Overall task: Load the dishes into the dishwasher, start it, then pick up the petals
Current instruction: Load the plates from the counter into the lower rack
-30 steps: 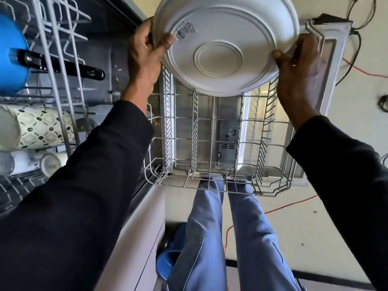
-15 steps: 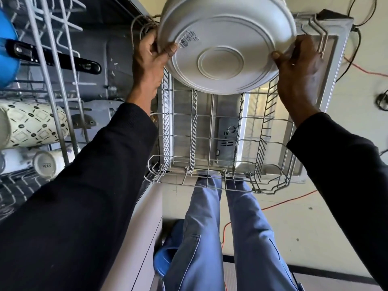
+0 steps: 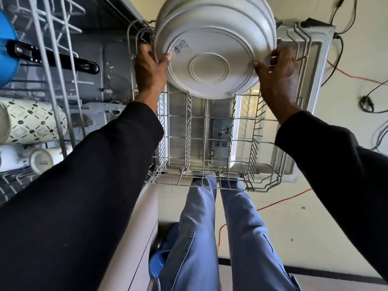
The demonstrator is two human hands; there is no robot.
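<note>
A stack of white plates is held upright over the far end of the pulled-out lower rack, undersides facing me, a barcode sticker on the nearest one. My left hand grips the stack's left rim, thumb on the underside. On the right rim my right hand holds the stack with thumb and fingers. The stack's lower edge sits at the rack's tines; contact cannot be told. The rack rests over the open dishwasher door.
The upper rack at left carries a blue pan with a black handle, a patterned mug and white cups. My legs in blue jeans stand before the rack. Orange and black cables lie on the floor at right.
The plate stack has tilted more upright and sunk slightly toward the far end of the lower rack. Both hands followed it, still on its rims.
</note>
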